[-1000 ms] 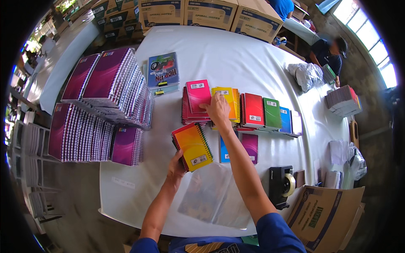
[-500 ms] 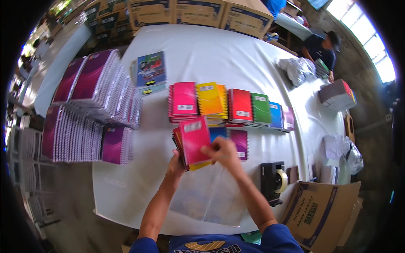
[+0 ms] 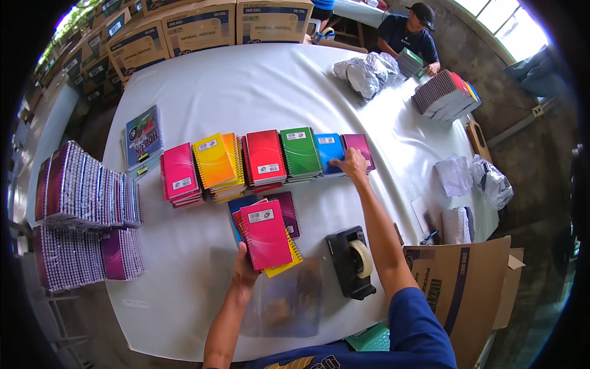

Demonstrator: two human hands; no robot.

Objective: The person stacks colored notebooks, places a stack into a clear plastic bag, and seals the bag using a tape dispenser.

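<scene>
In my left hand (image 3: 246, 264) is a small fanned bunch of spiral notebooks, with a pink notebook (image 3: 265, 237) on top and a yellow notebook (image 3: 289, 265) showing beneath. Behind the bunch, a blue notebook (image 3: 238, 208) and a purple notebook (image 3: 287, 206) are partly covered. My right hand (image 3: 352, 163) reaches to the right end of a row of notebook stacks, thumb apart over the blue stack (image 3: 329, 147) and fingers at the purple stack (image 3: 362, 145). Further left in the row are green (image 3: 301, 150), red (image 3: 265, 154), yellow (image 3: 213, 161) and pink (image 3: 180, 169) stacks.
A black tape dispenser (image 3: 347, 261) stands near my right forearm, beside an open carton (image 3: 461, 283). Wrapped purple notebooks (image 3: 86, 190) are piled at left. Cartons (image 3: 200, 27) line the far edge. A person (image 3: 409, 37) handles notebooks at the far right, near plastic wrap (image 3: 369, 74).
My right hand has left the held bunch and moved out to the blue and purple stacks. My left hand still holds the notebooks. The view has turned to the right.
</scene>
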